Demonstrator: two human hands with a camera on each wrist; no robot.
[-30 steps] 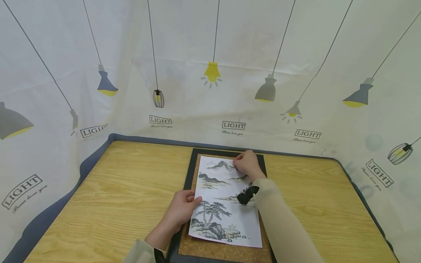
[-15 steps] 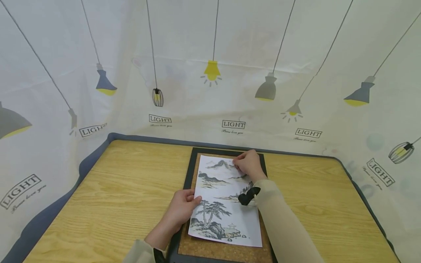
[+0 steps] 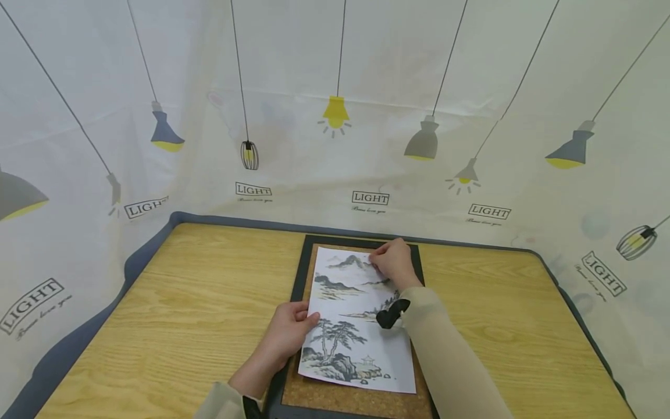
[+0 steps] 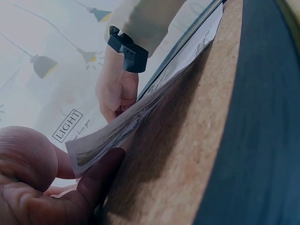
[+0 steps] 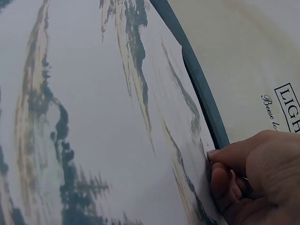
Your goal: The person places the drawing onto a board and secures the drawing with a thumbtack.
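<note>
A white sheet of paper, printed with an ink-style landscape of mountains, pines and a pavilion, lies over a cork board with a black frame. My left hand pinches the sheet's left edge between thumb and fingers. In the left wrist view that edge of the paper curves up off the cork. At the far right part of the sheet, my right hand pinches its upper edge with thumb and curled fingers. Whether something small is also between those fingertips I cannot tell.
The board lies on a wood-grain table, reaching close to its back edge. A pale curtain printed with lamps surrounds the table on the back and sides. Black wrist devices sit at both beige sleeves.
Both hands and the sheet stay in place on the board. Only the head view shifts very slightly.
</note>
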